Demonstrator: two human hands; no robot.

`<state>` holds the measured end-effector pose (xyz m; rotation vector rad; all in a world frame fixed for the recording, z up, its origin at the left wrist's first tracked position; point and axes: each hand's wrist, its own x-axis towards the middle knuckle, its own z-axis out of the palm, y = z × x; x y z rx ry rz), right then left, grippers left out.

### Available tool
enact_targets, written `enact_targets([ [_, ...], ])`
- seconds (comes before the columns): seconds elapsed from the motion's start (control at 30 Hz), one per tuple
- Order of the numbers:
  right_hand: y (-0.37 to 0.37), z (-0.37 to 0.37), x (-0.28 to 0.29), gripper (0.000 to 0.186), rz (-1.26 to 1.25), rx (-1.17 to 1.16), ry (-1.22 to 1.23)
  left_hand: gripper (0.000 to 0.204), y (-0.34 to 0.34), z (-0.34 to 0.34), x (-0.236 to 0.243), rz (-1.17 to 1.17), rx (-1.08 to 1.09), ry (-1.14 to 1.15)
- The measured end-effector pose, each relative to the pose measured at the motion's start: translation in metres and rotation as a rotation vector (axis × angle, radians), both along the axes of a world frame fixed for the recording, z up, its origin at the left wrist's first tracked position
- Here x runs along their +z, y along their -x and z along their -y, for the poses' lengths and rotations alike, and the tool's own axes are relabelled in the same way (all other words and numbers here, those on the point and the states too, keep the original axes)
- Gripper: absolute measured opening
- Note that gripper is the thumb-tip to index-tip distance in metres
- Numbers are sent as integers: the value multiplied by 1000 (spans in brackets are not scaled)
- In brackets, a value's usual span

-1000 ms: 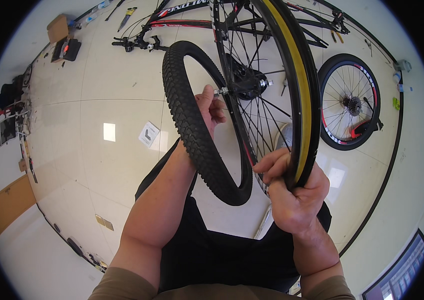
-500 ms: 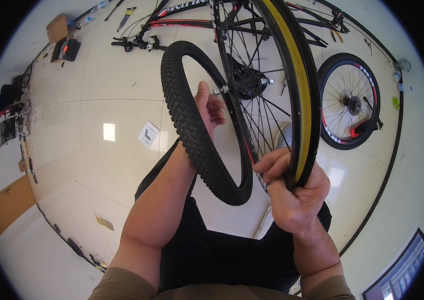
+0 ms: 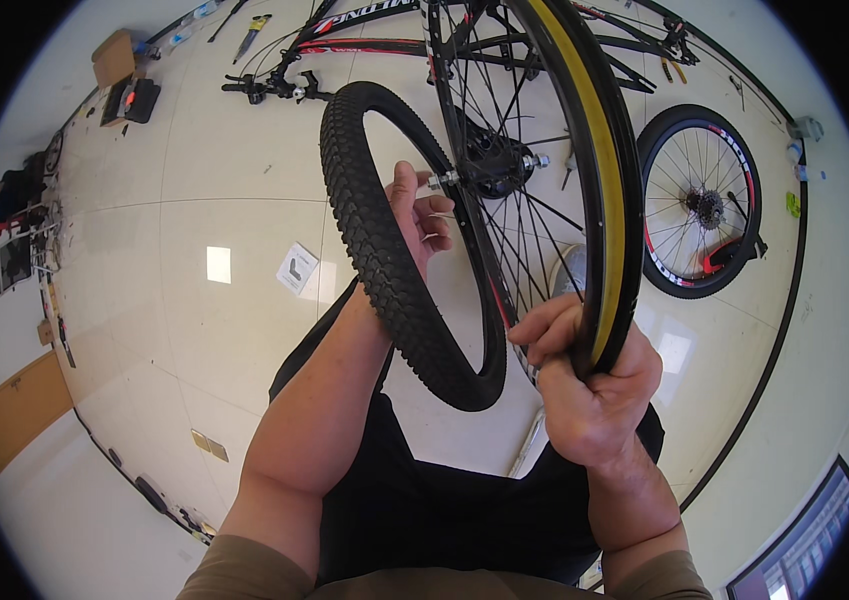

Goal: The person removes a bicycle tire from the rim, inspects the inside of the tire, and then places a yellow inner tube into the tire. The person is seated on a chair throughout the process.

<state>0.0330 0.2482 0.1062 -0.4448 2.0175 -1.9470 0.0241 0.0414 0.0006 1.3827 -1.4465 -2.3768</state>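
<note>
My right hand [image 3: 594,385] is closed round the lower part of a bicycle wheel's black rim [image 3: 622,240], fingers on its inner side. A yellow strip [image 3: 604,215] runs along the rim's outer face. The spoked wheel stands upright, its hub [image 3: 494,165] facing left. On its left is a loose, knobbly black tyre [image 3: 369,240], tilted, with no rim inside it. My left forearm passes behind the tyre's near side. Through the tyre's opening my left hand [image 3: 419,215] shows, thumb up and fingers loosely bent and apart, holding nothing, close to the axle end.
A black-and-red bicycle frame [image 3: 364,46] lies on the tiled floor ahead. At right lies a second wheel [image 3: 699,203] with tyre and cassette. A leaflet [image 3: 297,268] lies left, a toolbox [image 3: 131,100] and open cardboard box [image 3: 115,58] far left. Another person [image 3: 12,197] is at the left edge.
The tyre and my left hand have shifted very slightly. My right hand keeps its grip on the rim in the same place.
</note>
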Motion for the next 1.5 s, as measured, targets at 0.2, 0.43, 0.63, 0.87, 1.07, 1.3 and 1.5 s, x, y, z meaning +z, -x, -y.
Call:
enact_targets([
  [0.2, 0, 0, 0, 19, 2, 1, 4, 58, -3, 5, -8, 13, -31, -38],
  [0.43, -1, 0, 1, 20, 36, -9, 16, 59, -2, 3, -2, 20, -43, -32],
  [0.63, -1, -1, 2, 20, 44, 18, -15, 62, -1, 3, -2, 44, -23, -27],
  [0.87, -1, 1, 1, 20, 46, -9, 9, 61, -3, 5, -3, 40, -58, -57],
  [1.07, 1, 0, -1, 19, 6, 15, -15, 63, -1, 2, -1, 64, -3, -12],
  [1.3, -1, 2, -3, 19, 28, -10, -7, 67, -1, 3, -2, 34, -17, -60],
  [1.5, -2, 4, -2, 19, 36, 5, 12, 60, -2, 4, -3, 85, 42, -65],
])
